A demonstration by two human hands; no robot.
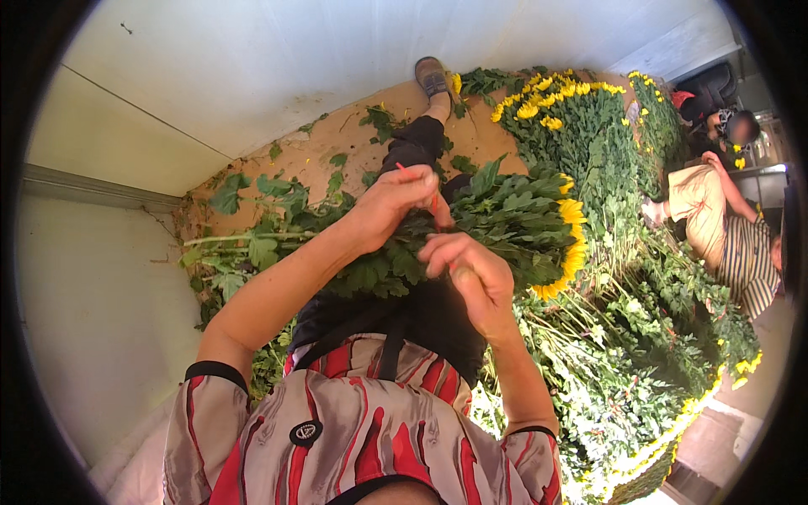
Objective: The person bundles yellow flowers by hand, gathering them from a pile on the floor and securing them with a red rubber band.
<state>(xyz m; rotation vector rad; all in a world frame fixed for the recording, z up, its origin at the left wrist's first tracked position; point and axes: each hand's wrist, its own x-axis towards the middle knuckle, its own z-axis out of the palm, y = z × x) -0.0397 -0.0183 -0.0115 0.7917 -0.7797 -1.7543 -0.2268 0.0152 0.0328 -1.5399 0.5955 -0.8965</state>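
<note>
A bunch of yellow chrysanthemums (505, 218) lies sideways across my lap, its flower heads to the right and its leafy stems to the left. Over the middle of the bunch, my left hand (407, 199) pinches a thin red tie (435, 203), one end of which sticks up above the knuckles. Just below and to the right is my right hand (473, 274), its fingers curled and partly blurred. A speck of red shows between those fingertips. How the tie passes around the stems is hidden by leaves and hands.
Large heaps of cut chrysanthemums (581, 132) lie on the floor to the right, with more (618, 372) nearer me. Loose leaves litter the brown floor (353, 136). Pale wall panels (265, 69) stand ahead and left. At right sits a person in a striped shirt (748, 255); another is farther back.
</note>
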